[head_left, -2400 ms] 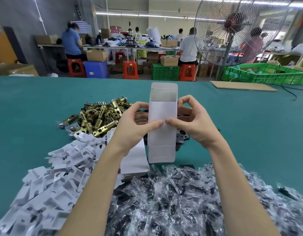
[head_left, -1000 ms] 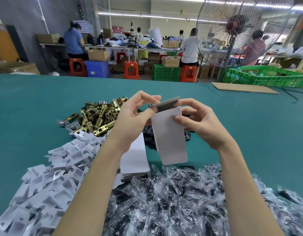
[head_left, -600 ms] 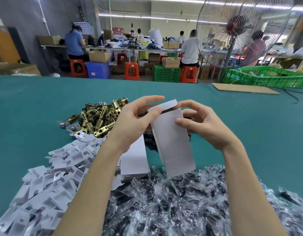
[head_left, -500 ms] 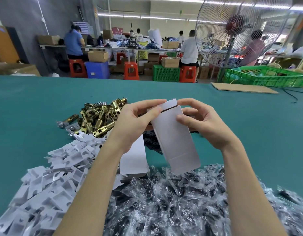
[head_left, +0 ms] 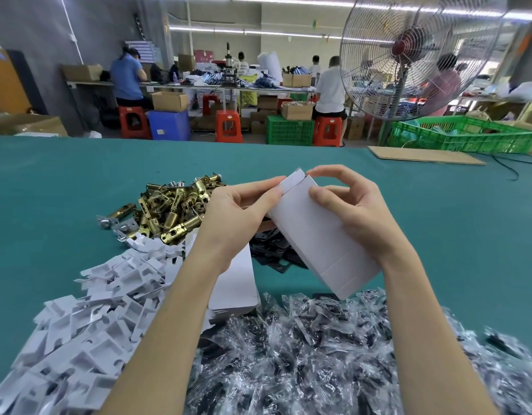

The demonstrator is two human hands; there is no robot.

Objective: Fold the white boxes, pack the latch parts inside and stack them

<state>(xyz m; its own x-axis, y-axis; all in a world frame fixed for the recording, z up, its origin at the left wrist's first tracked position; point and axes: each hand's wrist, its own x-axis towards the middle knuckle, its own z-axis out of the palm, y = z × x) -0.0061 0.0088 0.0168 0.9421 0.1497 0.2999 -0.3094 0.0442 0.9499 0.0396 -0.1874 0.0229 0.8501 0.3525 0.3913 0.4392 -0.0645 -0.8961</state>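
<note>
White card: a person's two bare hands hold a half-formed white box [head_left: 321, 235] above the teal table [head_left: 49, 187], its far end raised and its near end slanting down toward the right wrist
Left hand [head_left: 234, 217]: fingers curled round the box's left edge, thumb reaching the top flap [head_left: 293, 179]
Right hand [head_left: 354, 211]: thumb pressed on the front panel, forefinger arched over the top flap; both hands grip the carton
Step in hand: closing the top end, by the look of it; the flap stands only partly tucked
Beyond the left hand: brass latch parts [head_left: 175, 208] in a heap, none yet in the box
Beneath the left forearm: flat white blanks [head_left: 237, 283], with white card inserts [head_left: 94, 310] further left
Under both wrists: parts in clear bags [head_left: 318, 354]
Beneath the box: black plates [head_left: 273, 250]
Risk: a flap pushed off its crease could buckle or sit crooked; squeezing the thin walls while tucking could crush the carton
</note>
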